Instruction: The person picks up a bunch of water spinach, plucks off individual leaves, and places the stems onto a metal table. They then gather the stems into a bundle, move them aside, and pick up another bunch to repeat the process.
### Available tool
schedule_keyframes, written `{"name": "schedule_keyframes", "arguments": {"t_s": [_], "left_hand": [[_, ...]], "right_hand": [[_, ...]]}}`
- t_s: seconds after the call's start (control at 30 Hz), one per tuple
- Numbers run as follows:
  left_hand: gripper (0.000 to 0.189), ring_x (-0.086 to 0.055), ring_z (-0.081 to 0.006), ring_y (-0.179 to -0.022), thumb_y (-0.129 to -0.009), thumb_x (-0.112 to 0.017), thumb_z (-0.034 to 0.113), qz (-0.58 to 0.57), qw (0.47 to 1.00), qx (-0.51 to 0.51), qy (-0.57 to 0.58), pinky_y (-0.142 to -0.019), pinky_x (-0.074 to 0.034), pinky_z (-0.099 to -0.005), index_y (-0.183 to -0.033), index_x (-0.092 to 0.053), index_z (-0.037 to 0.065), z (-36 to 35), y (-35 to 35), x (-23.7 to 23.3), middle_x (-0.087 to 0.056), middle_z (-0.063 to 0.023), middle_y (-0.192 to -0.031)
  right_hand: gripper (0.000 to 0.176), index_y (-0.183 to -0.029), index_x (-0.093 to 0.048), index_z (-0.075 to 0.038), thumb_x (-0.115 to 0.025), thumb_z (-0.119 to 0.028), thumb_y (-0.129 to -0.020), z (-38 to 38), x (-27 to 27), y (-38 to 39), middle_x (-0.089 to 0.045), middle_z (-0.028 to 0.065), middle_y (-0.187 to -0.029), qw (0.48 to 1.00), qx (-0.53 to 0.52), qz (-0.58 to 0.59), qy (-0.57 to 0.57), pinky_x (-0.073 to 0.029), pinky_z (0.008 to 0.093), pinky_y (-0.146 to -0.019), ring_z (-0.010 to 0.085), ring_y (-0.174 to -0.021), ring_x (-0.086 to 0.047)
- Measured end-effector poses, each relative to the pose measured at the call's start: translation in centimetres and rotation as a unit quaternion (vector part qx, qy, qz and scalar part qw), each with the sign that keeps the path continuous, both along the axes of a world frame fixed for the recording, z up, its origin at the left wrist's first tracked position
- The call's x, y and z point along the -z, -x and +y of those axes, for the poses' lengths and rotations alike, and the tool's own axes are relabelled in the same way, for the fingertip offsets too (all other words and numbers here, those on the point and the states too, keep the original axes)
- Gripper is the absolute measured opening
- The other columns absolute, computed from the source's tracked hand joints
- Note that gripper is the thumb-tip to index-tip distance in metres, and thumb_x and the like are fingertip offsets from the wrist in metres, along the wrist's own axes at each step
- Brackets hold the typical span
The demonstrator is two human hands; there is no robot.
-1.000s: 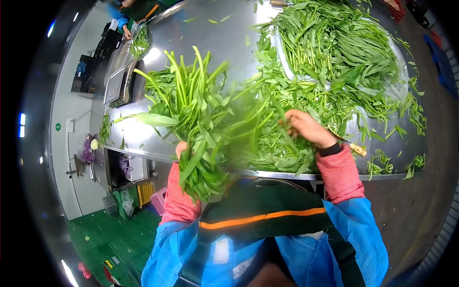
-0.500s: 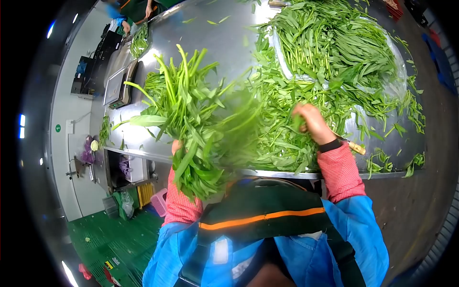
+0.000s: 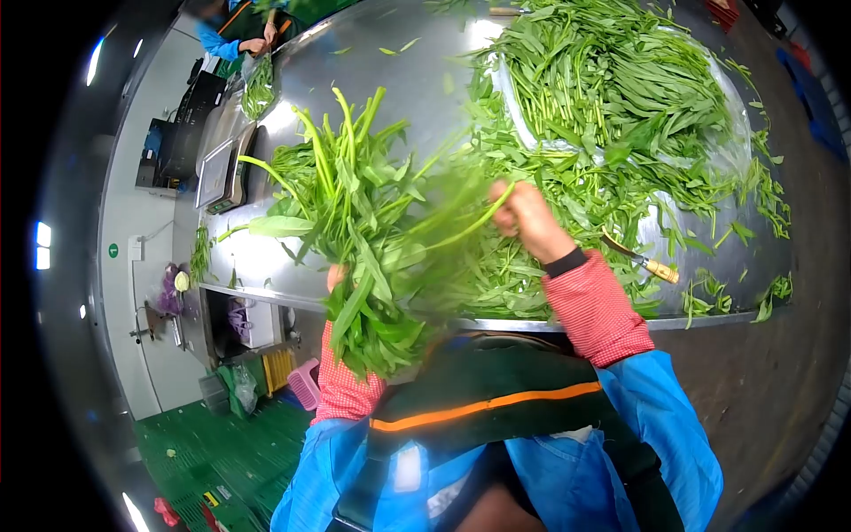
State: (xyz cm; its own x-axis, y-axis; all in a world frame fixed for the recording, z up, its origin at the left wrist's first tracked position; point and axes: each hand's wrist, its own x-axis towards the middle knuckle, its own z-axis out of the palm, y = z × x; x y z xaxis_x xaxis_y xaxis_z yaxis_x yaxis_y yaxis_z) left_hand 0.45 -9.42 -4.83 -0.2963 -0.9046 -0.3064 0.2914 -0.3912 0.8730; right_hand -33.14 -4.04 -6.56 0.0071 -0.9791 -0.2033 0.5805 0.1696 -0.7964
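A thick bunch of leafy greens (image 3: 355,213), apparently water spinach, is gripped in my left hand (image 3: 336,277). Its pale stems point up and away, and its leaves hide most of my fingers. My right hand (image 3: 535,223) is closed on a single water spinach stem (image 3: 476,223) just right of the bunch; its lower leaves are blurred against the bunch. Loose greens (image 3: 519,275) cover the table below my right hand. A sickle-shaped knife with a wooden handle (image 3: 660,269) lies to the right of my right wrist.
A large heap of greens (image 3: 612,80) lies on clear plastic at the far right of the metal table (image 3: 390,80). Toward the left edge stands a weighing scale (image 3: 227,173). Beyond it, another person's hands (image 3: 257,43) hold a small bunch.
My right hand has moved left from over the loose greens toward the bunch, now with a stem in its fingers. The knife shows more fully. My left hand has barely moved.
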Motion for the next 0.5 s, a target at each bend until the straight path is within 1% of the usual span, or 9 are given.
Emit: {"name": "schedule_keyframes", "arguments": {"t_s": [0.03, 0.07, 0.13, 0.2, 0.33, 0.4, 0.43, 0.47, 0.5], "left_hand": [[0.055, -0.065, -0.0279, -0.087, -0.087, -0.055, 0.044, -0.062, 0.995, 0.059, 0.045, -0.069, -0.055, -0.0429, -0.122, -0.054, 0.001, -0.3, -0.6, 0.0, -0.063, -0.0172, -0.108], [0.055, -0.065, -0.0274, -0.086, -0.086, -0.056, 0.042, 0.039, 0.994, 0.097, 0.015, -0.068, -0.054, -0.0434, -0.122, -0.053, 0.001, -0.5, -0.7, 0.6, -0.064, -0.0169, -0.107], [0.055, -0.064, -0.0263, -0.083, -0.085, -0.059, 0.039, 0.219, 0.957, 0.175, -0.076, -0.066, -0.052, -0.0444, -0.123, -0.053, 0.000, -1.0, -0.7, 1.8, -0.065, -0.0163, -0.104], [0.056, -0.065, -0.0272, -0.086, -0.086, -0.059, 0.036, 0.230, 0.959, 0.159, -0.052, -0.071, -0.053, -0.0447, -0.126, -0.050, -0.002, -0.4, 0.2, 0.5, -0.064, -0.0179, -0.106], [0.059, -0.065, -0.0295, -0.094, -0.086, -0.058, 0.029, 0.273, 0.952, 0.137, -0.018, -0.082, -0.054, -0.0451, -0.132, -0.045, -0.005, 0.1, 2.0, -1.1, -0.062, -0.0211, -0.112], [0.060, -0.064, -0.0312, -0.100, -0.086, -0.056, 0.027, 0.335, 0.932, 0.133, -0.021, -0.086, -0.054, -0.0451, -0.135, -0.043, -0.005, 0.1, 2.3, 0.5, -0.061, -0.0224, -0.116], [0.060, -0.064, -0.0312, -0.100, -0.086, -0.056, 0.027, 0.280, 0.952, 0.118, -0.028, -0.086, -0.054, -0.0445, -0.135, -0.042, -0.005, 0.0, 1.1, 1.1, -0.061, -0.0227, -0.116], [0.060, -0.064, -0.0311, -0.098, -0.086, -0.055, 0.028, 0.285, 0.949, 0.132, -0.032, -0.085, -0.054, -0.0442, -0.134, -0.043, -0.005, 0.1, 1.6, 0.5, -0.061, -0.0222, -0.115], [0.059, -0.065, -0.0310, -0.097, -0.087, -0.054, 0.028, 0.290, 0.945, 0.146, -0.036, -0.085, -0.055, -0.0439, -0.134, -0.043, -0.005, 0.2, 2.1, -0.1, -0.062, -0.0218, -0.113]], "right_hand": [[0.028, -0.081, -0.052, -0.012, -0.049, -0.033, -0.098, 0.0, 1.6, 1.8, -0.031, -0.0085, -0.054, 0.998, 0.013, -0.057, 0.009, -0.025, 0.0208, -0.042, 0.0053, -0.045, -0.028], [0.024, -0.084, -0.051, -0.012, -0.051, -0.032, -0.098, 0.2, 1.6, 2.4, -0.029, -0.0092, -0.054, 0.986, 0.095, -0.109, -0.082, -0.023, 0.0210, -0.041, 0.0055, -0.045, -0.026], [0.019, -0.087, -0.051, -0.012, -0.054, -0.028, -0.097, 0.4, 3.5, 4.0, -0.029, -0.0079, -0.055, 0.967, 0.169, -0.169, -0.093, -0.024, 0.0213, -0.041, 0.0058, -0.046, -0.026], [0.020, -0.086, -0.050, -0.012, -0.054, -0.029, -0.096, 1.0, 3.9, 5.9, -0.028, -0.0066, -0.055, 0.954, 0.207, -0.205, -0.078, -0.024, 0.0218, -0.041, 0.0062, -0.046, -0.026], [0.022, -0.082, -0.046, -0.010, -0.043, -0.020, -0.102, 1.1, 3.9, 9.1, -0.030, -0.0043, -0.059, 0.907, 0.299, -0.292, -0.053, -0.024, 0.0229, -0.044, 0.0079, -0.048, -0.023], [0.022, -0.080, -0.043, -0.011, -0.046, -0.020, -0.100, 0.8, 3.6, 9.4, -0.031, -0.0050, -0.061, 0.932, 0.275, -0.234, -0.031, -0.024, 0.0228, -0.044, 0.0076, -0.049, -0.025], [0.016, -0.087, -0.048, -0.009, -0.048, -0.020, -0.098, 0.6, 3.2, 8.9, -0.031, -0.0057, -0.062, 0.967, 0.205, -0.149, -0.004, -0.024, 0.0223, -0.044, 0.0068, -0.049, -0.027], [0.014, -0.094, -0.052, -0.007, -0.050, -0.021, -0.097, 0.4, 2.5, 7.9, -0.032, -0.0064, -0.063, 0.989, 0.132, -0.061, 0.021, -0.025, 0.0219, -0.044, 0.0059, -0.050, -0.028], [0.034, -0.124, -0.050, -0.003, -0.055, -0.017, -0.093, 0.3, -1.1, 6.3, -0.033, -0.0080, -0.064, 0.996, 0.082, -0.015, 0.032, -0.026, 0.0201, -0.044, 0.0038, -0.052, -0.031]]}}
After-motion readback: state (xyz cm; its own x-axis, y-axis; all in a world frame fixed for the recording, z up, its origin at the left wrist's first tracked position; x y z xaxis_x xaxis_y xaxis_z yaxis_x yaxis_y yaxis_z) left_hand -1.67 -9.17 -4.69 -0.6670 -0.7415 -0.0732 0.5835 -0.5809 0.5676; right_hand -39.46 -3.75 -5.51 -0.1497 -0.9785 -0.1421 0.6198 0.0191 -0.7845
